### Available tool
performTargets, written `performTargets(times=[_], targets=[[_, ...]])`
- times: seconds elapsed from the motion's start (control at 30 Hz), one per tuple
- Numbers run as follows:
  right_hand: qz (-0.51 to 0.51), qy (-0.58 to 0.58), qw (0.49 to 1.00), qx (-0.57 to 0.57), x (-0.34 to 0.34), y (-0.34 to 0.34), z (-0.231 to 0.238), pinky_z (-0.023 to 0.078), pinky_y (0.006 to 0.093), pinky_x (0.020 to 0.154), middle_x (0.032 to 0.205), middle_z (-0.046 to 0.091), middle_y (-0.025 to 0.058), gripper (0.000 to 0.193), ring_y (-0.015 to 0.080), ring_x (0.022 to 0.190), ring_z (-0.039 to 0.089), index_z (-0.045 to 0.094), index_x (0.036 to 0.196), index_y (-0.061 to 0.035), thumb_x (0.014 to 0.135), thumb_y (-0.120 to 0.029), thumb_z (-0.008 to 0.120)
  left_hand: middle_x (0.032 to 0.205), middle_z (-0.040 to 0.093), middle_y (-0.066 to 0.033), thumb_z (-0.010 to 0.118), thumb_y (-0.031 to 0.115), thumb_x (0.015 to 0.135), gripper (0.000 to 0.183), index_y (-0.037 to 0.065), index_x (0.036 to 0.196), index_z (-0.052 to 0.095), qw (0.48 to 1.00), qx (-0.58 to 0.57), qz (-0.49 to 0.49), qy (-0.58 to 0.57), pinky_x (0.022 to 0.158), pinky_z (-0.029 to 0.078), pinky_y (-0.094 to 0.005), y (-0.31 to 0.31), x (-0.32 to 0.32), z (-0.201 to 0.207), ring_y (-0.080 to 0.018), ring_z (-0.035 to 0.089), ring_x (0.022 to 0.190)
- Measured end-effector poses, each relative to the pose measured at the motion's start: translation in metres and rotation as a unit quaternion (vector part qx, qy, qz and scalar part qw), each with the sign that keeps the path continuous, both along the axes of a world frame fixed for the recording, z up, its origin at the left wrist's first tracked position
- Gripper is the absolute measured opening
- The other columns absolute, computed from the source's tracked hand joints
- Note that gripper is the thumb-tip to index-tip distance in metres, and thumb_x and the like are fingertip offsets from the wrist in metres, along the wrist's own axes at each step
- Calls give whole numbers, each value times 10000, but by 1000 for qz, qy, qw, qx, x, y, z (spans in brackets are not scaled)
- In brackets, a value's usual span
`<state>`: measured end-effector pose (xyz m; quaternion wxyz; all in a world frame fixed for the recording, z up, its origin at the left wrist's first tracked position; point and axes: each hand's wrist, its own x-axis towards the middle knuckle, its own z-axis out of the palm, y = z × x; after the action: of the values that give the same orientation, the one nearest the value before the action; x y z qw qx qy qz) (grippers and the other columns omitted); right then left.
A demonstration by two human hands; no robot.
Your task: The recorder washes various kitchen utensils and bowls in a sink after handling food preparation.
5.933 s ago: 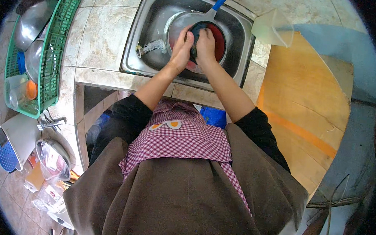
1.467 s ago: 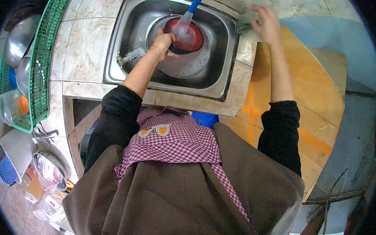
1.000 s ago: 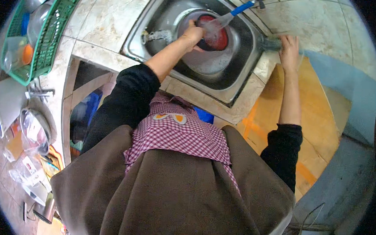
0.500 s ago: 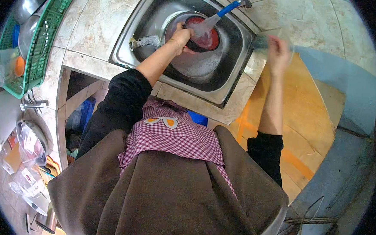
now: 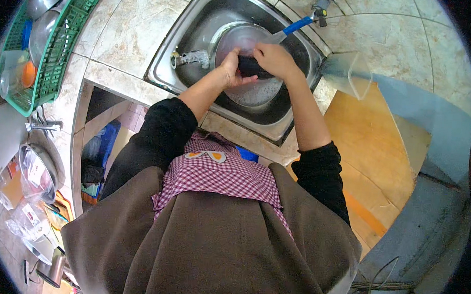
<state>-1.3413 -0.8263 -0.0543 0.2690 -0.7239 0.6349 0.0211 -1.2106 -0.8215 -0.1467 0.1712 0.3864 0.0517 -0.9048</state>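
Note:
Over the sink [image 5: 162,61], my left hand [image 5: 229,70] grips the near left side of a bowl [image 5: 249,67] that was red inside earlier; its black outside now faces me. The bowl is tipped up on its side. My right hand [image 5: 273,60] has its fingers curled over the bowl's upper right edge. Behind the hands, a stream comes down from a tap with a blue section [image 5: 297,25]. Below the bowl sits a round metal basin [image 5: 252,97] of cloudy, sudsy water. The bowl's inside is hidden from me.
A clear plastic container [image 5: 349,74] stands on the counter right of the sink. A whitish crumpled object [image 5: 192,58] lies in the sink's left part. At the far left are a green dish basket [image 5: 49,55] with metal bowls and a metal basin [image 5: 40,170].
My right hand has left the clear container beside the sink and come left onto the bowl. The bowl has turned from showing its red inside to showing its black outside.

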Motion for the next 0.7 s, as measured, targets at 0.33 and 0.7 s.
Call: performTargets(times=[0.33,0.7], targets=[[-430,-199,878,-70,2,-29,-55,439,413,854,959,616,267,490,383,936,591,374,1198,79,829,-211,514,1354,409,-151,387,384,962,498,117,1377,327,833,-525,0,-173,1054,243,-317,-23,-12,18,-251,348,1271],[-46,47,997,-27,0,-34,-60,450,431,855,943,621,255,363,357,971,587,632,972,-9,728,-276,613,1113,489,-343,398,534,898,481,330,1333,375,685,-660,-137,-278,987,360,-429,-72,22,26,-453,417,1170]])
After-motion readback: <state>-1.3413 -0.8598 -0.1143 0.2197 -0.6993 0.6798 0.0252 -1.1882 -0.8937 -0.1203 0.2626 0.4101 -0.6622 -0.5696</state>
